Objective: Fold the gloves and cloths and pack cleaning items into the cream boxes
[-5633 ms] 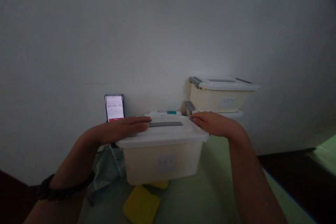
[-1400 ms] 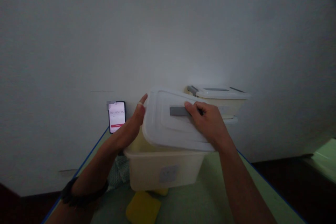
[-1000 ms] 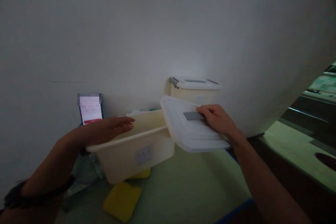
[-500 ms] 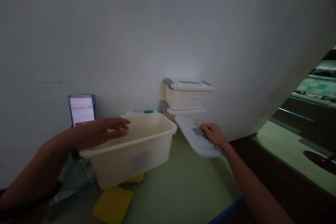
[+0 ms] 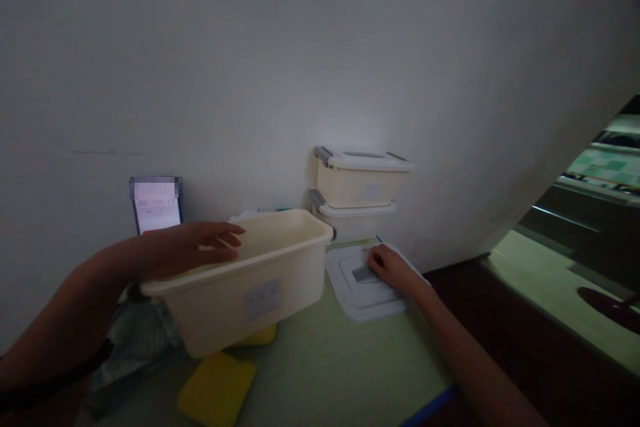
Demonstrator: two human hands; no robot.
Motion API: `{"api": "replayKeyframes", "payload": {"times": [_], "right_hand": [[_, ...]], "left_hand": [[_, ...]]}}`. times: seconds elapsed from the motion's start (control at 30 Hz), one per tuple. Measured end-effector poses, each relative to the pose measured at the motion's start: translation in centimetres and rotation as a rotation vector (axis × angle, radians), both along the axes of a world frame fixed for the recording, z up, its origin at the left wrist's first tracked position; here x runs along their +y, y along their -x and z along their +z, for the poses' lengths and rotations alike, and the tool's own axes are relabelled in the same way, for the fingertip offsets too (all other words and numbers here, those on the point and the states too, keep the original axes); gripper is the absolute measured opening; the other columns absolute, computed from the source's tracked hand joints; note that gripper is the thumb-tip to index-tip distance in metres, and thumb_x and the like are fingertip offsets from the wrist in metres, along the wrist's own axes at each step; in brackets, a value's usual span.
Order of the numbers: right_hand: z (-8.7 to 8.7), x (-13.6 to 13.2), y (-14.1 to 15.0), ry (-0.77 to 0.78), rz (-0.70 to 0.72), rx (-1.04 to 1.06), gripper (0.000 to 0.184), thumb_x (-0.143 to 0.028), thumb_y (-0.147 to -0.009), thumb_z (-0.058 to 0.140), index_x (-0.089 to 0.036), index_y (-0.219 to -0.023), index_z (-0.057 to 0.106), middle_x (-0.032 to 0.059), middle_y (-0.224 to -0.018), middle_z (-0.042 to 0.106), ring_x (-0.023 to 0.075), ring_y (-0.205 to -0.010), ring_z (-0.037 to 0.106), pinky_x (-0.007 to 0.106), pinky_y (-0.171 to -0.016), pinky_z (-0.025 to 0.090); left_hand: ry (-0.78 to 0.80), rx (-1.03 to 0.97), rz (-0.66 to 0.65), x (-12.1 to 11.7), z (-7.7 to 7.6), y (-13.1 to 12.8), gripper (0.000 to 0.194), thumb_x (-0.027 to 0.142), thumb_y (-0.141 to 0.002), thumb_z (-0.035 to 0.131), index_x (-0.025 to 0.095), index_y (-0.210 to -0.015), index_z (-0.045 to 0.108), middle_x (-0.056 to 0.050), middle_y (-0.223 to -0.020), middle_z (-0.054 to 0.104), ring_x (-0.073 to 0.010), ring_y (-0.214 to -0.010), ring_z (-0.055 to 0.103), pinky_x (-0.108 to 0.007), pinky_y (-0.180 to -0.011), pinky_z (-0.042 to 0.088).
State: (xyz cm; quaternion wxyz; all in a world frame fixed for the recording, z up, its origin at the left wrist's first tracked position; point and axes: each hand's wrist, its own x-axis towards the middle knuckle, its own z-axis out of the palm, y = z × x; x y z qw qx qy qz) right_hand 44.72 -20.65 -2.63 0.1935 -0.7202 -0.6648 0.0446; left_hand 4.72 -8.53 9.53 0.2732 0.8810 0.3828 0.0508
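A cream plastic bin (image 5: 215, 317), lidless and with a pale label on its front, stands on the table. My left hand (image 5: 200, 247) reaches over the bin's left end with fingers stretched out and apart, gripping nothing. To the right, a white lid (image 5: 373, 303) with a grey panel lies flat on the table. Resting on it, my right hand (image 5: 390, 268) has its fingers curled at the lid's middle; the fingertips are partly hidden. Yellow sponges or cloths (image 5: 217, 388) lie beneath and in front of the bin.
Two lidded cream boxes are stacked against the wall: an upper box (image 5: 345, 188) and a lower box (image 5: 350, 230). A lit phone (image 5: 157, 215) leans on the wall at left. A greenish cloth (image 5: 140, 340) lies left of the bin. The table edge (image 5: 430, 407) is blue.
My right hand has lowered the lid from a tilted position to flat on the table. My left hand stays over the bin, nearly unmoved.
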Motion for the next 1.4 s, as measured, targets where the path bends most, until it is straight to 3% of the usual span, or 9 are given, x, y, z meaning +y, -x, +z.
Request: {"api": "replayKeyframes", "payload": {"times": [0.17, 0.3, 0.43, 0.53, 0.67, 0.9, 1.13, 1.4], "right_hand": [[2.0, 0.4, 2.0, -0.036, -0.022, 0.104, 0.023, -0.013, -0.075, 0.048, -0.014, -0.093, 0.062, 0.0102, -0.089, 0.061, 0.019, -0.084, 0.055, 0.034, -0.083, 0.04], [5.5, 1.5, 5.6, -0.026, -0.001, 0.28, 0.034, -0.036, -0.089, 0.033, -0.014, -0.1, 0.056, 0.0071, -0.078, 0.062, 0.0168, -0.071, 0.058, 0.032, -0.072, 0.047], [9.1, 3.3, 9.3, 0.145, 0.119, 0.471, 0.057, -0.051, -0.092, 0.011, -0.014, -0.11, 0.05, 0.0051, -0.074, 0.063, 0.0127, -0.056, 0.061, 0.027, -0.056, 0.052], [11.4, 4.5, 11.0, 0.332, 0.218, 0.53, 0.049, -0.056, -0.089, 0.028, -0.017, -0.109, 0.051, 0.0043, -0.073, 0.064, 0.0133, -0.051, 0.062, 0.027, -0.049, 0.053], [13.4, 5.4, 12.1, 0.488, 0.176, 0.451, 0.041, -0.049, -0.088, 0.037, -0.015, -0.104, 0.054, 0.0065, -0.075, 0.063, 0.0121, -0.047, 0.06, 0.026, -0.047, 0.053], [14.0, 5.7, 12.2, 0.446, 0.173, 0.321, 0.041, -0.047, -0.09, 0.032, -0.013, -0.099, 0.055, 0.0069, -0.078, 0.062, 0.0086, -0.044, 0.056, 0.023, -0.045, 0.05], [14.2, 6.0, 12.3, 0.507, 0.231, 0.221, 0.022, -0.02, -0.088, 0.034, -0.014, -0.099, 0.052, 0.0025, -0.073, 0.06, 0.0068, -0.039, 0.053, 0.019, -0.041, 0.043], [14.2, 5.6, 12.4, 0.447, 0.196, 0.127, 0.024, -0.022, -0.084, 0.038, -0.014, -0.096, 0.058, 0.0076, -0.079, 0.065, 0.0094, -0.041, 0.056, 0.021, -0.039, 0.044]], "left_hand": [[-0.072, -0.048, -0.005, -0.2, 0.5, -0.1, 0.047, 0.052, -0.073, 0.048, 0.027, -0.11, 0.062, -0.003, -0.122, 0.061, -0.0254, -0.115, 0.054, -0.037, -0.097, 0.042], [-0.142, -0.015, 0.042, -0.3, 0.5, -0.1, 0.053, 0.056, -0.076, 0.045, 0.024, -0.117, 0.059, -0.004, -0.127, 0.057, -0.0262, -0.117, 0.052, -0.037, -0.099, 0.038], [-0.18, 0.048, 0.091, -0.2, 0.4, -0.1, 0.058, 0.059, -0.078, 0.041, 0.024, -0.122, 0.053, -0.007, -0.128, 0.056, -0.0271, -0.114, 0.053, -0.039, -0.097, 0.039], [-0.226, 0.018, 0.072, -0.4, 0.4, 0.0, 0.056, 0.055, -0.081, 0.037, 0.02, -0.123, 0.05, -0.008, -0.132, 0.052, -0.0245, -0.119, 0.049, -0.036, -0.099, 0.037], [-0.245, 0.033, 0.077, -0.9, 0.2, 0.1, 0.054, 0.05, -0.082, 0.039, 0.017, -0.124, 0.049, -0.009, -0.138, 0.045, -0.0231, -0.123, 0.045, -0.035, -0.103, 0.033], [-0.185, 0.08, 0.097, -1.2, 0.1, 0.2, 0.052, 0.052, -0.082, 0.04, 0.022, -0.123, 0.051, -0.007, -0.131, 0.053, -0.0234, -0.116, 0.051, -0.036, -0.099, 0.037], [-0.192, 0.094, 0.079, -1.2, -0.1, 0.2, 0.052, 0.053, -0.082, 0.041, 0.024, -0.125, 0.05, -0.005, -0.132, 0.052, -0.0229, -0.118, 0.049, -0.036, -0.1, 0.036], [-0.188, 0.105, 0.051, -1.1, 0.1, 0.2, 0.052, 0.053, -0.082, 0.041, 0.023, -0.124, 0.05, -0.006, -0.132, 0.052, -0.0232, -0.119, 0.048, -0.035, -0.1, 0.036]]}}
